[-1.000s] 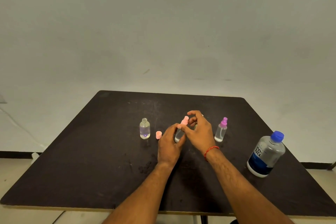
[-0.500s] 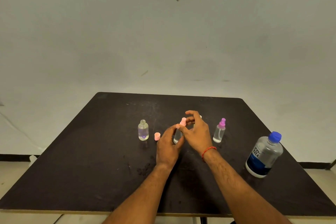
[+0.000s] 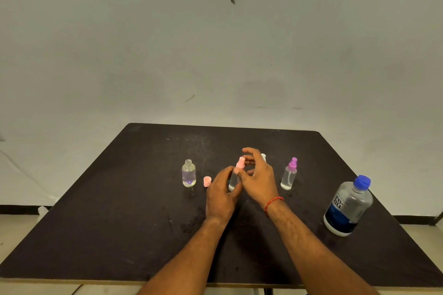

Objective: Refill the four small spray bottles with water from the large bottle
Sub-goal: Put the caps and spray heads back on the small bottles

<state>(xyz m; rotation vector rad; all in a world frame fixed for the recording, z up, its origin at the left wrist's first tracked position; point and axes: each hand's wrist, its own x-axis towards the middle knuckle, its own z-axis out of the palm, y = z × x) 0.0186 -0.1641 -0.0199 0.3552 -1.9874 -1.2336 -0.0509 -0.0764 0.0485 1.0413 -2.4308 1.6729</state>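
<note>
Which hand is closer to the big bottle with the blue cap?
Right. The right hand is left of the big bottle, at the pink spray top; the left hand is farther left, holding the small bottle.

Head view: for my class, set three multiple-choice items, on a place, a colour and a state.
1. On the table, the large bottle stands: A) far left B) far right C) centre.
2. Its cap is: A) blue B) pink C) white.
3. The left hand: A) lies flat B) grips the middle spray bottle C) is out of view.
Answers: B, it stands near the right edge; A, blue shows; B, fingers curl round it while the right hand pinches its pink top.
</note>
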